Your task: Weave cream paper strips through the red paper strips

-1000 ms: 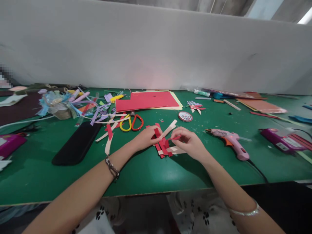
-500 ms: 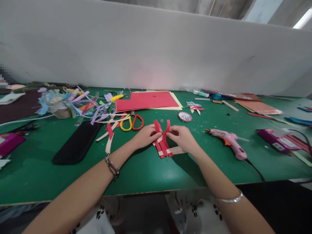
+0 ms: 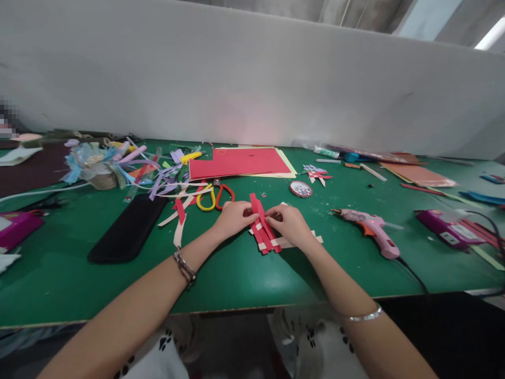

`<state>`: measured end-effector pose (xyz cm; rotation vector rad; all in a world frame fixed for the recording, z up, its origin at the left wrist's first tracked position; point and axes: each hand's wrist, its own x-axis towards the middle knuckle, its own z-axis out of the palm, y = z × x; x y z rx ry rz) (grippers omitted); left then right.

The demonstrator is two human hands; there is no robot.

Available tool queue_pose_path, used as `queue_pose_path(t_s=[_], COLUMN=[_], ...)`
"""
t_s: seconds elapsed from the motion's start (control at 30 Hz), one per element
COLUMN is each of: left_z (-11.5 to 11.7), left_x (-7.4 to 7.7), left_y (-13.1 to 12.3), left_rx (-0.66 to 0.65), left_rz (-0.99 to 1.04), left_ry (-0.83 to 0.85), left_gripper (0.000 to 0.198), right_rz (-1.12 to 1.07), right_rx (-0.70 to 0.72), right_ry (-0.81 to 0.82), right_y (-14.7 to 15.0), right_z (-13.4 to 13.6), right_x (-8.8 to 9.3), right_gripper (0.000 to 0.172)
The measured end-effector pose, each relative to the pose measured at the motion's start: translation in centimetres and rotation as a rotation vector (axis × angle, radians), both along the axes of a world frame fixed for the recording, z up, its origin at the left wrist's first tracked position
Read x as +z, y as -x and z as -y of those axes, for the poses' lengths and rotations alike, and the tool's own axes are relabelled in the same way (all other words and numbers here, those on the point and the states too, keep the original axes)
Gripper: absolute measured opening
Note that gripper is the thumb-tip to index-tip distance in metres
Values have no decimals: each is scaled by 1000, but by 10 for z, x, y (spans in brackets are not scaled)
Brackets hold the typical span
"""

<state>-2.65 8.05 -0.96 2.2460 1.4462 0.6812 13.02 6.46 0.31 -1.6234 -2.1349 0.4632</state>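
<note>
While both hands are at its far end, the paper weave (image 3: 264,233) lies on the near side of the red card (image 3: 240,163).

The left hand (image 3: 233,218) is clamped, thumb against fingers, on the weave's end facing the card; the right hand (image 3: 291,223) has its fingertips close together at a red strip there, though whether they pinch or merely press cannot be told. For sound interlacing, the left grip should pin the crossings flat while the right draws each strip snug against its neighbour, uncreased. The pale crosswise strip (image 3: 284,242), apparently passing beneath the right wrist, is best kept straight and free of that wrist.
</note>
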Motion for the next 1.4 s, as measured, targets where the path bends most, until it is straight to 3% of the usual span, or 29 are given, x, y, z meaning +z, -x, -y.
queue_pose_path(t_s=[0.23, 0.37, 0.47, 0.57, 0.63, 0.73, 0.83, 0.97, 1.2, 1.4], left_z=[0, 1, 4, 16, 29, 49, 59, 58, 52, 51], left_x=[-2, -1, 4, 11, 14, 14, 11, 9, 6, 4], left_y=[-1, 2, 5, 5, 2, -2, -6, -7, -4, 2], left_rx=[88, 131, 158, -3, -162, -238, -195, -179, -304, -337], left_rz=[-122, -152, -95, -75, -140, -285, -356, -366, -305, -200], left_ry=[-16, -54, -204, -315, -283, -229, -196, -151, -129, -73], left_gripper=[27, 20, 25, 19, 22, 38, 38, 28, 21, 16], right_rz=[20, -61, -123, -122, -124, -22, 9, -62, -20, -69], right_rx=[32, -2, 130, 435, 482, 476, 473, 448, 420, 407], right_ry=[-48, -85, -119, -18, 59, 83, 70, 22, -39, 48], right_y=[3, -3, -15, -28, -33, -33, -31, -30, -29, -29], right_z=[0, 1, 7, 20, 30, 41, 42, 38, 38, 40], right_x=[-4, 3, 14, 22, 23, 19, 14, 6, -1, 6], right_gripper=[13, 12, 15, 22, 29, 33, 31, 28, 17, 27])
